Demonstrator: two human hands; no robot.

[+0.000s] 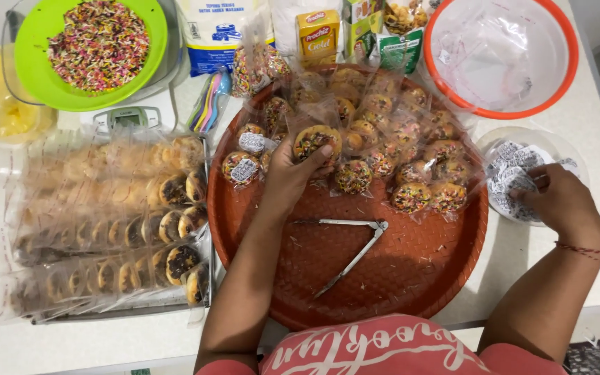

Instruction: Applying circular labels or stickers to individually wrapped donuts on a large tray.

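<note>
The left hand (293,170) is gripping a wrapped sprinkle cookie (316,141), thumb curled over its top edge, holding it just above the upper-left part of the round red tray (411,278), at about eleven o'clock from the metal tongs (352,246). The right hand (557,201) is pinching at small printed labels (512,173) lying in a clear dish (557,142) at three o'clock off the tray. Judging by this, the packet is best held flat and steady, and a single label lifted cleanly by its edge, so it is not creasing the wrapper.
</note>
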